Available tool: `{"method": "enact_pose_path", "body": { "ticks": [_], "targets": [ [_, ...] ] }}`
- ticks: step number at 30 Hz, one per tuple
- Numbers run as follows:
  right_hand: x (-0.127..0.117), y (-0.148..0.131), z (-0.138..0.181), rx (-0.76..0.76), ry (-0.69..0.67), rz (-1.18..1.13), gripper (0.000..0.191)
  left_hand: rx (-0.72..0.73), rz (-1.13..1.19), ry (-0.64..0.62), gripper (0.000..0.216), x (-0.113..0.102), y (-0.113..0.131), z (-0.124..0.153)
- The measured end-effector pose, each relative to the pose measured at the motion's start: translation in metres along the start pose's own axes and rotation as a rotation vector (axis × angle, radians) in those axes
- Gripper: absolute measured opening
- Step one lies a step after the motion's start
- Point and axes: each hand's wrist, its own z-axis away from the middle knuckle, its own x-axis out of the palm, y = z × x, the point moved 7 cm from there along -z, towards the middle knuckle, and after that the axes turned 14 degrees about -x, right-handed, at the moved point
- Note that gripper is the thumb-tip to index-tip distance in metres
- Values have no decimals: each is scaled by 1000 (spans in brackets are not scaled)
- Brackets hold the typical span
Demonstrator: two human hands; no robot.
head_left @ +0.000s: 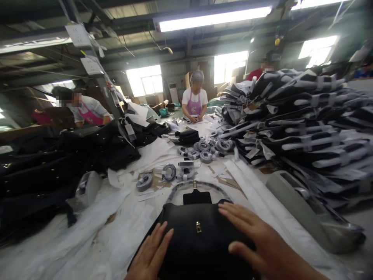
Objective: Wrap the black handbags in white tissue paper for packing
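A black handbag (pixel 192 241) lies in front of me, with a gold clasp (pixel 198 227) on its front. Beyond its top edge, a black flap tab (pixel 197 197) with gold hardware and a wrapped handle (pixel 225 192) stretch away over the table. My left hand (pixel 153 251) rests on the bag's left side, fingers stretched out. Across the right side and upper edge lies my right hand (pixel 252 231), its fingers extended and thumb apart. Neither hand grips anything. The bag's lower end runs out of the picture.
Coiled straps (pixel 169 172) lie beyond the bag. A grey tape dispenser (pixel 309 210) stands at right, another dispenser (pixel 89 188) at left. Wrapped black bags (pixel 314 112) are piled high on the right, black bags (pixel 58 167) on the left. A person (pixel 194 99) works across the table.
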Motion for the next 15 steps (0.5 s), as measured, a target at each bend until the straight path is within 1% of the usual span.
{"method": "enact_pose_path", "body": {
  "ticks": [1,2,4,6,8,10,13,15],
  "targets": [
    [3,-18,-7,-104,-85,9,69,171,-58,-11,76,0,12,-8],
    [7,-34,-12,-193,-168,19,75,283,-104,-10,74,0,22,-17],
    [18,-51,-19,-288,-296,43,86,400,-161,-50,71,6,34,-33],
    [30,-51,-23,-295,-356,80,93,448,-173,-100,71,16,41,-43],
    [44,-42,-23,-280,-354,118,98,514,-173,-101,66,25,46,-43],
    [59,-33,-19,-300,-337,141,95,586,-189,-59,55,34,48,-35],
    [80,-29,-9,-414,-310,165,80,629,-173,14,41,47,46,-18],
    [89,-29,-1,-490,-257,212,68,617,-132,77,39,52,46,-9]
  ]
}}
